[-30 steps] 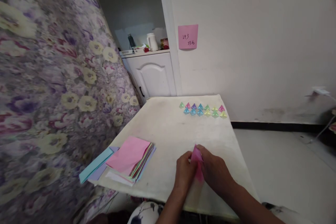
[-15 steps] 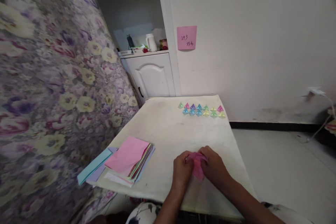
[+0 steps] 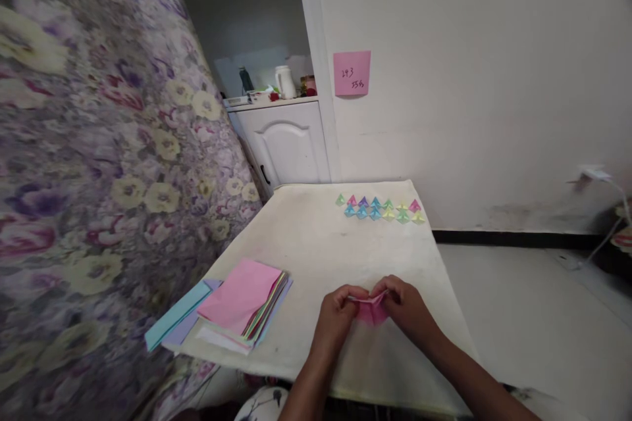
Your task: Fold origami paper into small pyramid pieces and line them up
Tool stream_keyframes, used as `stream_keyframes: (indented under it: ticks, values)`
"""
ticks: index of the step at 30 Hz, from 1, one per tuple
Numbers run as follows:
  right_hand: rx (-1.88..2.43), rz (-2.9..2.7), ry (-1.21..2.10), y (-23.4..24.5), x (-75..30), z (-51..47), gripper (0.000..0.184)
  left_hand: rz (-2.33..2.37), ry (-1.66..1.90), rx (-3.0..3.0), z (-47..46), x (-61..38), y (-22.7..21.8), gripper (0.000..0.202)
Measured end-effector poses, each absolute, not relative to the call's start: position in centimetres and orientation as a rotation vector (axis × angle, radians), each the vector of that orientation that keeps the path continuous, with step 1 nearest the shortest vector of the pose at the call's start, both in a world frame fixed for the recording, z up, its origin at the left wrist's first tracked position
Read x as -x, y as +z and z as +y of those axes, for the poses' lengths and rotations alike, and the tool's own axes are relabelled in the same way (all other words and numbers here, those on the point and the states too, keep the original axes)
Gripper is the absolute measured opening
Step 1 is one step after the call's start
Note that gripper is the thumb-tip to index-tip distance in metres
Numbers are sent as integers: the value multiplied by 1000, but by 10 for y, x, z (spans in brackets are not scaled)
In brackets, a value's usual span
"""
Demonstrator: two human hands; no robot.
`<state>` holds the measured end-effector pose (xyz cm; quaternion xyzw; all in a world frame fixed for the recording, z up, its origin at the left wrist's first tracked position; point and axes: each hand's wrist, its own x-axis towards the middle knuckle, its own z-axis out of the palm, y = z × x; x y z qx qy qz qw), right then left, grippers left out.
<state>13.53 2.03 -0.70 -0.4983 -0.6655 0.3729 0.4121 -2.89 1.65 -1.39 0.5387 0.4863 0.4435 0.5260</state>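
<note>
A folded piece of pink paper (image 3: 371, 313) is held between my two hands above the near part of the table. My left hand (image 3: 340, 313) pinches its left side, fingers curled over the upper edge. At the other side, my right hand (image 3: 403, 305) grips the paper between thumb and fingers. The upper edge of the paper dips in the middle, and creases run down its front. Parts of both ends are hidden by my fingers.
Two rows of small folded paper pieces (image 3: 375, 207) lie at the table's far right. A stack of coloured paper (image 3: 240, 296) with pink on top rests at the left, beside blue strips (image 3: 178, 313). The cloth-covered table (image 3: 316, 237) stands near a floral curtain (image 3: 123, 145).
The pink paper has been turned or folded: its long lower point no longer shows, and it now looks shorter and wider. My hands have shifted slightly, still holding it.
</note>
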Motion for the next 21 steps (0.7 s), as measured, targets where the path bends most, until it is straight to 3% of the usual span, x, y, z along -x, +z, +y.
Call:
stream_keyframes:
  ticks: [10, 14, 21]
  values:
    - [1052, -1522, 1282, 8, -141, 16, 21, 926, 1102, -967, 4, 33, 17, 22]
    - [873, -1437, 1457, 18, -149, 16, 22, 753, 1112, -900, 0, 33, 32, 28]
    - [865, -1435, 1494, 10, -145, 19, 32, 959, 1119, -965, -1, 27, 28, 23]
